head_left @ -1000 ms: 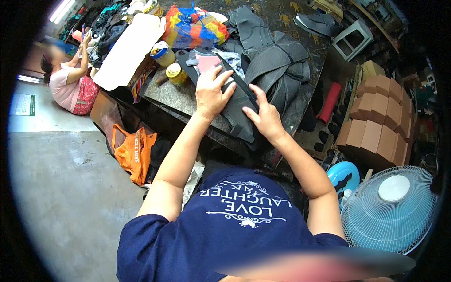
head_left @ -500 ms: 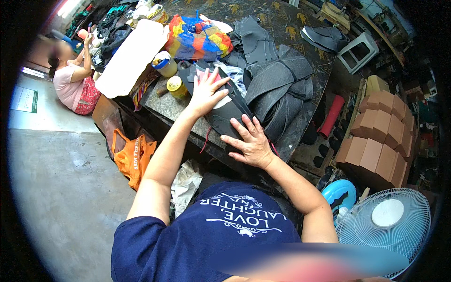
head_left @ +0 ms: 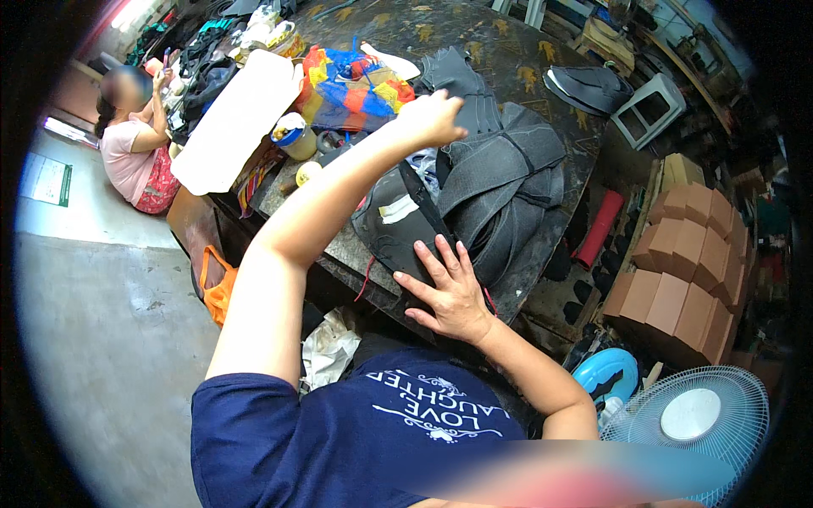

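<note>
My right hand lies with fingers spread on the near edge of a black flat piece, which carries a white patch. My left hand is lifted beyond that piece, its visible fingers apart and pointing right, with nothing seen in it. It is nearest to a stack of dark grey cut pieces and the colourful checked bag. Beside the black piece, to its right, a large bundle of stitched dark grey pieces is tied with a band. Red cord hangs at the piece's left edge.
A white board, a blue-rimmed tub and a yellow jar stand left on the table. Brown boxes and a fan are at right. A person sits at far left.
My left hand has left the black piece and moved forward and right, toward the grey stack. My right hand remains on the piece, whose white patch is now uncovered.
</note>
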`<state>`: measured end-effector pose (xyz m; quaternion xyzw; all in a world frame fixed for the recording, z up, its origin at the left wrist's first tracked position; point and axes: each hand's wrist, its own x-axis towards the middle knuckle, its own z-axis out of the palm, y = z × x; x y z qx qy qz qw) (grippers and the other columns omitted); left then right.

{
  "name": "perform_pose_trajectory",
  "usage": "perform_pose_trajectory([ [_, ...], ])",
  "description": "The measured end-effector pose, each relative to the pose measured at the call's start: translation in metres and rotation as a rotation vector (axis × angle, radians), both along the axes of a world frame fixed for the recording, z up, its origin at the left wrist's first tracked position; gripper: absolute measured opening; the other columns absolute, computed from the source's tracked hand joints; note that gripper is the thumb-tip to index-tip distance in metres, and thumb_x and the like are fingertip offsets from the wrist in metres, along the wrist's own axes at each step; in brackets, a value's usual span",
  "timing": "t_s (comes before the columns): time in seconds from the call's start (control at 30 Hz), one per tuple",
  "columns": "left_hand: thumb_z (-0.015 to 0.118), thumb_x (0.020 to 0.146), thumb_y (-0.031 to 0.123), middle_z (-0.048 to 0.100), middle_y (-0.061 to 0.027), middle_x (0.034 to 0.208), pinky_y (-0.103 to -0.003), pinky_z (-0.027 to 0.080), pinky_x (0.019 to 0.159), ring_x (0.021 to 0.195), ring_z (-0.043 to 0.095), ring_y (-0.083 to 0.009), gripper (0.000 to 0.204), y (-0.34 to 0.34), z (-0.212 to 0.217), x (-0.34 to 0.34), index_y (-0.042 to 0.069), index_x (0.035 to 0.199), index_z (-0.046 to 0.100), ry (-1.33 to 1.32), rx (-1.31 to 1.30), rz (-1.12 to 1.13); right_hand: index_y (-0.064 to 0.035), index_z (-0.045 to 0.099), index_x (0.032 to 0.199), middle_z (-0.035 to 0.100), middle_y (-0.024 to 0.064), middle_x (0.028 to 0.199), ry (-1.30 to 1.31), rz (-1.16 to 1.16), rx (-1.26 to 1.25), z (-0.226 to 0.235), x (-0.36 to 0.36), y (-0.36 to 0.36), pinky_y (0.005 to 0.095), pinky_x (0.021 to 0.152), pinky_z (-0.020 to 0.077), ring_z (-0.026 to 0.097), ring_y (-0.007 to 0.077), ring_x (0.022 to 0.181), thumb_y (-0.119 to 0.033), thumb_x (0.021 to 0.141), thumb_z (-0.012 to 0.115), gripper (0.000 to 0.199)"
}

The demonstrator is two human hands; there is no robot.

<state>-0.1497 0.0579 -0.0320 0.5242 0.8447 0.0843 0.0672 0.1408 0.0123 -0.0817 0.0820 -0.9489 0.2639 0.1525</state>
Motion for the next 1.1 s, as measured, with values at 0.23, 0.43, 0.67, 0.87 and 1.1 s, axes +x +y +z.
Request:
perform_pose_trajectory([
  [0.23, 0.074, 0.074, 0.057, 0.023, -0.0269, 0.151, -0.068, 0.043, 0.093, 0.126, 0.035, -0.0611, 0.092, 0.115, -0.058, -0.031, 0.019, 0.146, 0.032, -0.150, 0.040, 0.430, -0.0279, 0.060, 0.130, 0.031, 0.0161, 0.153, -0.025, -0.025, 0.009, 0.024, 0.012, 0.004, 0.0562, 0.116, 0.0097, 0.019, 0.0387, 0.145, -0.046, 0.074, 0.073, 0.060],
  [0.43, 0.067, 0.077, 0.020, 0.046, -0.0261, 0.127, -0.052, 0.048, 0.094, 0.114, 0.050, -0.0507, 0.059, 0.123, -0.072, -0.050, 0.006, 0.129, 0.042, -0.141, 0.399, 0.480, -0.0227, 0.063, 0.127, 0.037, 0.0180, 0.150, 0.066, -0.048, -0.023, 0.032, 0.021, 0.020, 0.0540, 0.117, 0.0080, 0.025, 0.0376, 0.143, -0.049, 0.081, 0.066, 0.053],
  [0.67, 0.039, 0.080, 0.002, 0.060, -0.0210, 0.115, -0.037, 0.040, 0.103, 0.113, 0.056, -0.0324, 0.044, 0.123, 0.012, -0.041, 0.000, 0.121, 0.055, -0.351, 1.329, 0.146, -0.0080, 0.060, 0.126, 0.049, 0.0185, 0.140, 0.334, -0.421, -0.283, 0.052, 0.007, 0.092, 0.0481, 0.111, 0.0301, 0.040, 0.0384, 0.134, -0.030, 0.090, 0.061, 0.043],
  [0.87, 0.061, 0.085, 0.018, 0.061, -0.0181, 0.099, -0.039, 0.050, 0.077, 0.090, 0.061, -0.0256, 0.038, 0.071, 0.063, 0.116, -0.003, 0.116, 0.057, -0.522, 0.789, -0.307, -0.0026, 0.028, 0.146, 0.049, 0.0136, 0.136, 0.565, -0.458, -1.340, 0.063, 0.010, 0.152, 0.0370, 0.105, 0.0391, 0.050, 0.0213, 0.122, -0.018, 0.093, 0.065, 0.067],
  [1.1, 0.051, 0.093, 0.057, 0.067, -0.0216, 0.101, -0.037, 0.060, 0.061, 0.081, 0.071, -0.0274, 0.067, 0.090, 0.021, 0.094, -0.002, 0.123, 0.059, -0.750, -0.053, -0.384, -0.0072, 0.057, 0.110, 0.065, 0.0104, 0.100, 0.448, -0.813, -1.575, 0.010, 0.073, 0.170, 0.0278, 0.063, 0.0508, 0.063, 0.0144, 0.077, -0.007, 0.095, 0.054, 0.016],
])
